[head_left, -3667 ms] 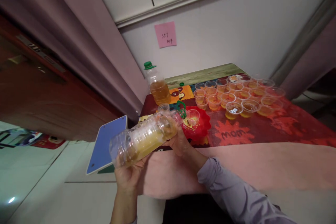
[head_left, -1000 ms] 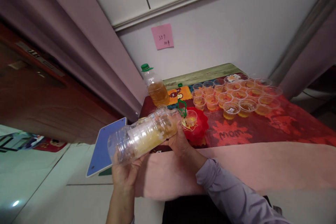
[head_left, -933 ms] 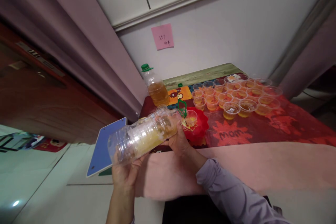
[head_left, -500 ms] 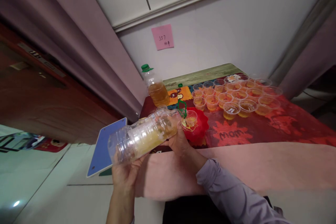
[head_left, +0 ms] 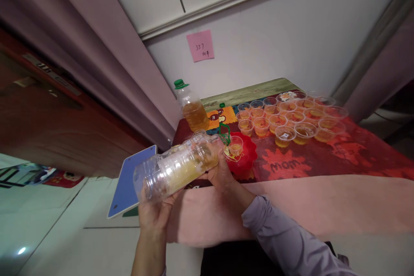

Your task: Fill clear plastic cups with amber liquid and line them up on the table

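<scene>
A large clear bottle (head_left: pixel 177 166) with yellowish liquid lies tilted in both my hands, its mouth toward the right. My left hand (head_left: pixel 157 212) supports its base from below, and my right hand (head_left: pixel 221 172) grips it near the neck. Just beyond the neck, a clear cup (head_left: pixel 236 145) with some liquid sits on a red scalloped plate (head_left: pixel 249 155). A green strap or handle (head_left: pixel 224 133) shows by the bottle's mouth. The mouth itself is partly hidden by my right fingers.
A second bottle (head_left: pixel 195 114) with a green cap stands at the table's back left. Several filled cups (head_left: pixel 278 123) are grouped at the back right. A blue board (head_left: pixel 127 181) is left of the table (head_left: pixel 310 159). A small green cap (head_left: pixel 222 105) lies behind.
</scene>
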`<state>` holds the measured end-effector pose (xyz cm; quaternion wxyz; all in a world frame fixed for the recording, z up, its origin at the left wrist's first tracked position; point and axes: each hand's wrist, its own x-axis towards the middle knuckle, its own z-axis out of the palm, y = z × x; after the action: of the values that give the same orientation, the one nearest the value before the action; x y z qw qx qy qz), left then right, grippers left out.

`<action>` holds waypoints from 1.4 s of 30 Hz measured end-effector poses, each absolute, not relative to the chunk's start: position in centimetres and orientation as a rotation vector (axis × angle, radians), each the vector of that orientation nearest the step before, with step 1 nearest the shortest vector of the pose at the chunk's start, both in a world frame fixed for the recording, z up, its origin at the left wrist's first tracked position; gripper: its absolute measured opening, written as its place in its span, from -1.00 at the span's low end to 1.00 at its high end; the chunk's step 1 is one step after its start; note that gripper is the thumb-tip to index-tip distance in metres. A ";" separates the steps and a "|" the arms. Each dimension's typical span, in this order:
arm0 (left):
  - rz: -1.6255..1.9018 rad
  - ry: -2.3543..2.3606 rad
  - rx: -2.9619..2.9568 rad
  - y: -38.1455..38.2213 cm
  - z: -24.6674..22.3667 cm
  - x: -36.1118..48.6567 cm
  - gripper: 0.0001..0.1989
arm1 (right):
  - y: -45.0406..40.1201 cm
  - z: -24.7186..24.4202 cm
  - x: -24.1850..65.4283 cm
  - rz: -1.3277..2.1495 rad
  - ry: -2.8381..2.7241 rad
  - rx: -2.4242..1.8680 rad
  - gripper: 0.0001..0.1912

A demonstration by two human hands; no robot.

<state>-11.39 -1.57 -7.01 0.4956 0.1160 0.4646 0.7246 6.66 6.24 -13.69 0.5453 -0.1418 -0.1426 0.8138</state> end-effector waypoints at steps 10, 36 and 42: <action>1.753 1.161 0.279 -1.6 -6.9 -11.4 -0.63 | 6.4 -14.0 6.4 1.944 -0.353 -0.339 -0.18; 1.746 1.145 0.249 -1.5 -6.7 -11.3 -0.63 | 6.2 -13.6 6.6 1.943 -0.347 -0.320 -0.14; 1.763 1.177 0.234 -1.4 -6.9 -11.3 -0.63 | 6.3 -13.7 6.5 1.949 -0.340 -0.333 -0.17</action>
<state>-11.26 -1.41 -6.85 0.4834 0.0962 0.4830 0.7237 6.51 6.29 -13.67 0.5377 -0.1401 -0.1430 0.8190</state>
